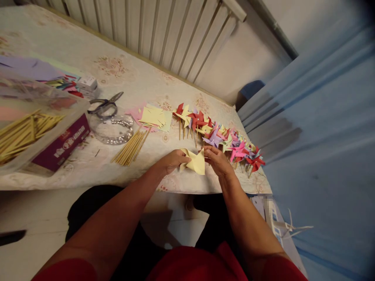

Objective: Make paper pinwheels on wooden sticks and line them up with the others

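Near the table's front edge, a pale yellow paper pinwheel is held up between my two hands. My left hand grips its left side, thumb pressed on the paper near the middle. The fingers of my right hand pinch the upper right corner. Some blades curl inward and one lies flat. Just beyond my right hand stand many finished paper pinwheels on sticks, in red, yellow, purple and pink. A bundle of thin wooden sticks lies to the left of my left hand.
Cut yellow paper squares lie behind the sticks. Left of them are a round clear dish of small shiny pieces, scissors, and a plastic box holding more sticks. A radiator lines the back; a blue curtain hangs right.
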